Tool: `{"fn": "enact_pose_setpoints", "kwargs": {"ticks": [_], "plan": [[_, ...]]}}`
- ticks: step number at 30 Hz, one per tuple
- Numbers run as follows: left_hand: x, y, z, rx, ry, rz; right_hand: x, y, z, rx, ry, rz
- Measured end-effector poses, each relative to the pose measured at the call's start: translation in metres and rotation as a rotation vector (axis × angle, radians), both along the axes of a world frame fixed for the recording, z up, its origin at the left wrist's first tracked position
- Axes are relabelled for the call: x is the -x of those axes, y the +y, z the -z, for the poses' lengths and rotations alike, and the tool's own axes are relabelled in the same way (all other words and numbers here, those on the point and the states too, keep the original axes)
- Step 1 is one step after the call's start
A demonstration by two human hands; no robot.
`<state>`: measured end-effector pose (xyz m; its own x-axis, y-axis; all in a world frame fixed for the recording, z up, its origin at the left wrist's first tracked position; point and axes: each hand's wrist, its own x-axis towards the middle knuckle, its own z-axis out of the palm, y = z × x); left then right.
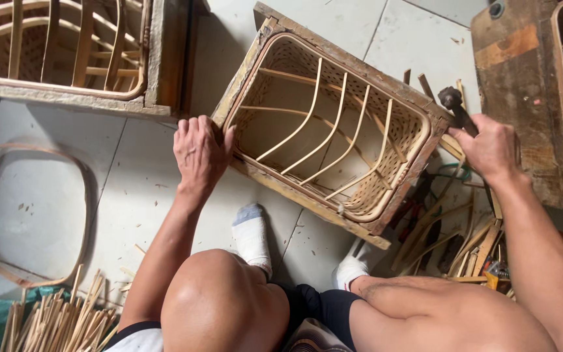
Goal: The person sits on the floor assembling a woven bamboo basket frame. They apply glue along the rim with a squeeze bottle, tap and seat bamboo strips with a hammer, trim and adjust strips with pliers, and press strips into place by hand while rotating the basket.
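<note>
pale floor tiles [151, 195] carry everything, littered with shavings. tilted on the floor just ahead of the knees sits a wooden mould box [333, 215] with a half-made cane basket [386, 189] inside: woven walls and a smooth bent rim look finished, while thin curved ribs cross an open middle, so weaving seems left to do. left hand [200, 153] lies flat, fingers spread, on the box's near corner. right hand [487, 146] grips a dark hammer [454, 104] at the far corner. cut splints [53, 322] lie bundled beside a bare cane hoop [34, 215].
</note>
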<state>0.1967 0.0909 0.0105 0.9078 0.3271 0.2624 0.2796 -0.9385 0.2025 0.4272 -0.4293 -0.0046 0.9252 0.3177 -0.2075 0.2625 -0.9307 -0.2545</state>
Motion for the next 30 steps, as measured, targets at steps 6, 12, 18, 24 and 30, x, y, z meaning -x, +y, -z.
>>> {"fn": "enact_pose_setpoints", "kwargs": {"ticks": [6,12,18,24,30], "plan": [[0.056,-0.009,-0.011,0.166,0.030,-0.081,-0.034,0.031,-0.006,0.018,0.060,-0.015],[0.110,-0.030,-0.027,0.392,0.172,-0.270,-0.041,0.068,-0.015,0.034,-0.008,-0.072],[0.107,-0.023,-0.016,0.954,0.314,-0.502,-0.026,0.081,-0.033,-0.287,-0.120,-0.062],[0.107,-0.018,0.010,1.521,0.140,-0.431,0.047,0.069,-0.082,-0.828,0.176,0.340],[0.108,-0.001,0.017,1.586,0.251,-0.436,0.066,0.084,-0.101,-0.800,0.252,0.266]]}}
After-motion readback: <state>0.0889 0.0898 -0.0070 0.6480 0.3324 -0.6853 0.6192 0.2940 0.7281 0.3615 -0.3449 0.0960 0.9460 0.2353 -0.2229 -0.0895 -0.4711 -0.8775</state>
